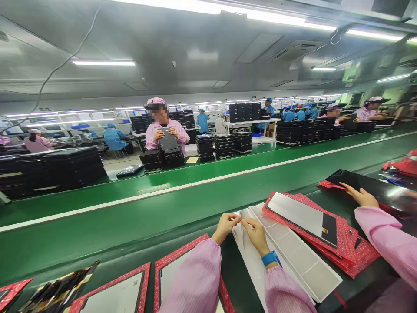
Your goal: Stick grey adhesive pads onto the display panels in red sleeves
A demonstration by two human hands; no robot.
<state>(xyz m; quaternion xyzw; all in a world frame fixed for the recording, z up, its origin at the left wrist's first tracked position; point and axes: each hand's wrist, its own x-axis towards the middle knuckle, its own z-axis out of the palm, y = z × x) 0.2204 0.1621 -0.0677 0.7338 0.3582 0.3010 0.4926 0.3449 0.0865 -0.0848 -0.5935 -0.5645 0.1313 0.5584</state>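
Note:
My left hand [224,226] and my right hand [256,232], which has a blue band on its wrist, meet at the near end of long white label sheets [293,256] lying on the bench. Both hands have thumb and fingers pinched together at the sheets' top edge; what sits between the fingertips is too small to make out. Just right of the sheets a flat grey-and-black panel [306,215] rests on a stack of red bags [345,256]. Pink sleeves cover both my forearms.
A co-worker's hand [361,196] lies on a black panel [378,189] at the right. Red-bagged panels [114,295] lie at the bottom left. A green conveyor belt [163,208] runs across in front. Beyond it stand stacks of black trays [71,167] and a person holding a dark panel [167,139].

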